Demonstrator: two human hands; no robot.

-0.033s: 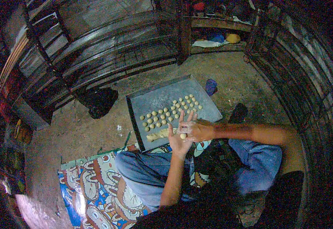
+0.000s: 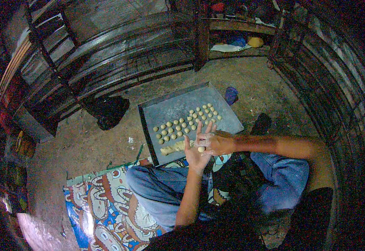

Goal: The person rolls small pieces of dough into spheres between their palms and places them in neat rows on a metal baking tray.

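Observation:
I sit cross-legged in blue jeans behind a grey metal tray (image 2: 178, 104) on the earth floor. Several small pale dough balls (image 2: 186, 121) lie in rows on the tray, and a longer lump of dough (image 2: 173, 147) rests at its near edge. My left hand (image 2: 194, 155) is raised palm up with its fingers spread. One small dough ball (image 2: 201, 149) sits on that palm. My right hand (image 2: 218, 143) lies across the left palm and presses against the ball.
A patterned blue and brown mat (image 2: 103, 209) lies under my legs. A black bag (image 2: 107, 111) sits left of the tray, a blue cloth (image 2: 231, 95) to its right. Wooden racks (image 2: 119, 54) curve around the back and both sides.

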